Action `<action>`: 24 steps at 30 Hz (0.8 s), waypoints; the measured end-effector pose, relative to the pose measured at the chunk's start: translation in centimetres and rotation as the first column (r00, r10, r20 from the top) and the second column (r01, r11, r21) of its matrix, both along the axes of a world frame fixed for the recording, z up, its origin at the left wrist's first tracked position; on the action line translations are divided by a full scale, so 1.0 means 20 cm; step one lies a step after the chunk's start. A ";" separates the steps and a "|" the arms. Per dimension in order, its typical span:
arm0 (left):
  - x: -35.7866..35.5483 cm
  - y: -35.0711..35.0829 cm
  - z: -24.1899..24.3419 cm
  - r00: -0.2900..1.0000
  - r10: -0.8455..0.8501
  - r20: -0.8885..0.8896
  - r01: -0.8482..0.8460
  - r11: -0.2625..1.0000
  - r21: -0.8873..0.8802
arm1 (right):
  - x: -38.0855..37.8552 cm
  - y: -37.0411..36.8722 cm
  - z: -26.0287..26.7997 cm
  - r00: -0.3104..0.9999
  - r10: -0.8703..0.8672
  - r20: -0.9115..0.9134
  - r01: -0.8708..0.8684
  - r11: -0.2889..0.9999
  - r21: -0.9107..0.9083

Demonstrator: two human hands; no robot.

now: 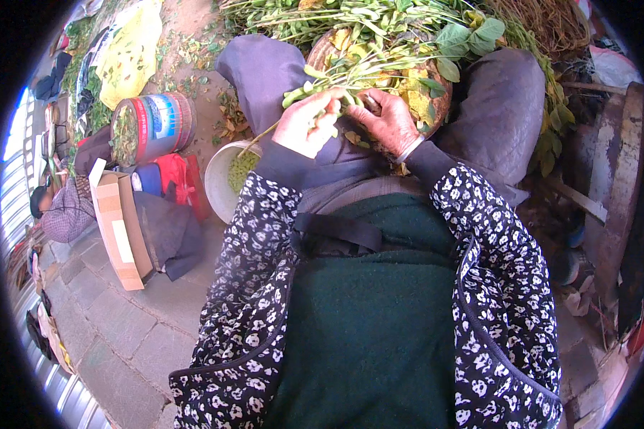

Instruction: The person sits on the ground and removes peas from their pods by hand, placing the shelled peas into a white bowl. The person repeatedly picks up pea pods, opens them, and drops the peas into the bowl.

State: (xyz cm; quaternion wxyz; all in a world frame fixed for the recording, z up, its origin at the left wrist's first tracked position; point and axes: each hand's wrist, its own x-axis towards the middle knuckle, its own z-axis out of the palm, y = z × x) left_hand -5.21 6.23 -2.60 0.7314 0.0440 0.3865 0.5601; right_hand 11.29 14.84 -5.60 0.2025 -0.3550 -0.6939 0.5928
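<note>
Between my knees, my left hand (312, 119) is closed around green bean pods (300, 95) on their stalks. Close beside it, almost touching, my right hand (389, 119) has its thumb and fingers bent together at the same pods; whether it grips one is hard to tell. The cut stalks fan out over a round basket (446, 96) that holds yellow and green leaves. Below my left wrist stands a white bucket (214, 182) with shelled green beans (240, 170) in it, and a thin stalk leans over its rim.
A heap of pod-bearing bean plants (322, 16) lies past my knees. At left are a printed pail (163, 126) of leaves, an open cardboard box (119, 230) and a dark cloth (172, 230). Another person (67, 214) is at the far left. Worn wooden furniture (620, 177) stands at right.
</note>
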 end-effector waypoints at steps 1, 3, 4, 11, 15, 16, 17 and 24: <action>0.04 -0.02 0.02 0.951 -0.073 -0.302 0.078 0.997 0.004 | 0.00 0.01 0.03 1.000 -0.012 0.003 0.013 1.000 -0.009; 0.12 -0.03 0.08 0.904 -0.093 -0.416 0.043 0.991 -0.127 | 0.01 0.02 0.08 0.999 -0.041 0.009 0.041 0.999 -0.025; 0.16 -0.04 0.06 0.881 -0.016 -0.474 -0.038 0.994 -0.104 | 0.00 0.01 0.12 0.990 -0.100 -0.095 0.091 0.991 -0.097; 0.25 0.01 -0.03 0.918 0.191 -0.347 -0.242 0.964 -0.109 | 0.03 0.01 0.21 1.000 -0.008 -0.029 0.004 0.992 -0.126; 0.28 0.04 0.00 0.936 0.207 -0.285 -0.284 0.922 -0.264 | 0.08 0.02 0.13 0.991 0.014 0.133 -0.008 0.999 -0.042; 0.28 0.04 -0.01 0.929 0.171 -0.327 -0.262 0.930 -0.257 | 0.09 0.02 0.13 0.984 -0.035 0.174 0.035 0.999 0.007; 0.28 0.03 -0.02 0.920 0.136 -0.368 -0.239 0.938 -0.252 | 0.11 0.01 0.13 0.973 -0.086 0.213 0.076 0.995 0.057; 0.27 0.01 -0.02 0.869 0.035 -0.493 -0.180 0.951 -0.250 | 0.14 -0.06 0.24 0.996 -0.074 0.043 0.068 0.988 0.140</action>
